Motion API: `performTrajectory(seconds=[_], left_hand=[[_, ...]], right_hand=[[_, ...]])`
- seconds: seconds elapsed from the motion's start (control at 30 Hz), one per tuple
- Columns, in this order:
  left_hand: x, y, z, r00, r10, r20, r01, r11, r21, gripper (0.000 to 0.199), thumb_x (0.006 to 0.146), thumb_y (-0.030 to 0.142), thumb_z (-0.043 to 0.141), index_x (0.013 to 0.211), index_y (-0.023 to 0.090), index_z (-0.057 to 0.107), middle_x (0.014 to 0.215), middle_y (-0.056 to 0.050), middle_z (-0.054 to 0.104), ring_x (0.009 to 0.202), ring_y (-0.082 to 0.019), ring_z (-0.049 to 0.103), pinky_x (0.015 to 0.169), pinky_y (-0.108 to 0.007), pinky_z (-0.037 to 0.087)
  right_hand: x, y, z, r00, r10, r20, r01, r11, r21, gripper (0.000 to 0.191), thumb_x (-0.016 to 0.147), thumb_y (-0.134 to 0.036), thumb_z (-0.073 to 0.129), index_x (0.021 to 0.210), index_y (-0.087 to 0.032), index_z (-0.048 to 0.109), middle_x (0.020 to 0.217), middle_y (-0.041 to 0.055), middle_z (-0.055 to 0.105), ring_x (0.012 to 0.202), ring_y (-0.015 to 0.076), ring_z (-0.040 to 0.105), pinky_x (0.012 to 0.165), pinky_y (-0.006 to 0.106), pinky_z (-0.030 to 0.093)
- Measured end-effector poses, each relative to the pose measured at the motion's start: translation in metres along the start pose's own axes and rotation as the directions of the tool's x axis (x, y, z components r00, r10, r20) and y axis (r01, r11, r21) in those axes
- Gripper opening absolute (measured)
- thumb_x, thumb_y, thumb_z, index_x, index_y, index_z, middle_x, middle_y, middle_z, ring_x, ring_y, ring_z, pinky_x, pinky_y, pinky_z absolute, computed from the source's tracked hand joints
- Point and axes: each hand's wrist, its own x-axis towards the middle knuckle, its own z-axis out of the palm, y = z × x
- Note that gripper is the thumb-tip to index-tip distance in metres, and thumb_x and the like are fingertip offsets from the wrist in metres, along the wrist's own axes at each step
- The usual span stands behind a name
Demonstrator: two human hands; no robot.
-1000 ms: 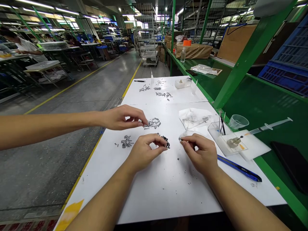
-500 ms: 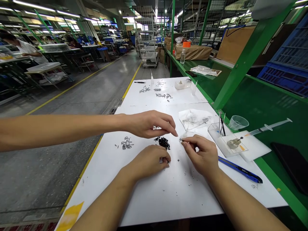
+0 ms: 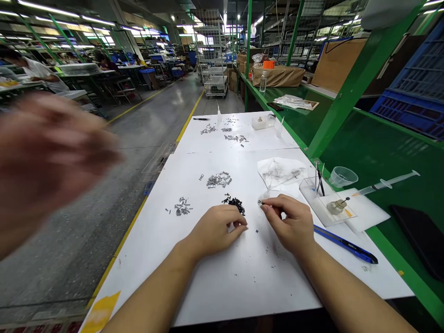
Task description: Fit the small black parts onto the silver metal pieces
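My left hand (image 3: 218, 230) rests on the white table with thumb and fingertip pinched together, just in front of a pile of small black parts (image 3: 237, 206). Whatever is between those fingertips, if anything, is too small to make out. Between the thumb and forefinger of my right hand (image 3: 291, 217) is a small black part (image 3: 261, 202), its end sticking out to the left. A pile of small flat metal parts (image 3: 219, 179) lies beyond the black ones, and short grey metal pieces (image 3: 182, 206) are heaped to the left.
Another person's hand (image 3: 58, 152), blurred, is at the far left. A blue utility knife (image 3: 347, 244) lies by my right forearm. Behind it are a syringe (image 3: 385, 184), a small jar (image 3: 336, 207), a clear cup (image 3: 343, 176) and a smudged white sheet (image 3: 280, 172).
The other person's hand has swung from over the piles to the far left, uncovering the flat metal parts. My left fingertips have shifted slightly forward; my right hand has barely moved.
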Motion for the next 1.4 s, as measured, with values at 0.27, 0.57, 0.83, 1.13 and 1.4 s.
performTrajectory(seconds=[0.27,0.57,0.83,1.13,1.4], left_hand=[[0.0067,-0.0031,-0.0021,0.867,0.147,-0.476,-0.164,0.986,0.007,0.019,0.079,0.014,0.073,0.098,0.017,0.072,0.08,-0.004,0.07,0.07,-0.013,0.064,0.064,-0.027,0.054],[0.0075,-0.0003,0.0005,0.866,0.218,-0.45,-0.231,0.973,0.029,0.014,0.081,0.014,0.071,0.094,0.018,0.073,0.074,-0.004,0.071,0.067,-0.013,0.065,0.061,-0.027,0.056],[0.008,0.0009,-0.0017,0.864,0.234,-0.446,-0.248,0.968,0.028,0.012,0.081,0.011,0.07,0.09,0.018,0.073,0.072,-0.003,0.072,0.065,-0.013,0.065,0.06,-0.026,0.055],[0.0083,0.0044,-0.0005,0.862,0.22,-0.457,-0.237,0.971,0.021,0.01,0.081,0.012,0.069,0.087,0.019,0.073,0.074,-0.002,0.073,0.066,-0.012,0.067,0.061,-0.024,0.057],[0.0081,0.006,-0.0006,0.859,0.212,-0.465,-0.235,0.972,0.009,0.01,0.081,0.011,0.069,0.087,0.019,0.073,0.073,-0.002,0.073,0.065,-0.013,0.067,0.06,-0.025,0.057]], right_hand=[[-0.0041,-0.0039,0.005,0.994,-0.054,0.096,0.05,0.998,0.044,0.009,0.085,-0.012,0.063,0.088,-0.017,0.07,0.058,-0.002,0.054,0.052,0.0105,0.046,0.051,0.025,0.038],[-0.0054,-0.005,0.009,0.981,-0.09,0.174,0.072,0.992,0.106,0.011,0.086,-0.011,0.062,0.09,-0.018,0.07,0.064,0.0003,0.061,0.056,0.0109,0.052,0.053,0.024,0.041],[-0.0055,-0.0048,0.0086,0.978,-0.1,0.186,0.077,0.989,0.127,0.012,0.086,-0.009,0.062,0.09,-0.018,0.07,0.064,0.0,0.061,0.057,0.0109,0.052,0.054,0.024,0.042],[-0.0042,-0.0068,0.0085,0.973,-0.033,0.23,-0.004,0.988,0.155,0.012,0.088,-0.011,0.06,0.089,-0.02,0.068,0.066,-0.0004,0.061,0.06,0.0117,0.053,0.056,0.025,0.042],[-0.0035,-0.0091,0.0079,0.959,0.035,0.282,-0.085,0.982,0.166,0.012,0.09,-0.015,0.057,0.087,-0.022,0.066,0.066,-0.0011,0.06,0.061,0.0126,0.052,0.057,0.026,0.041]])
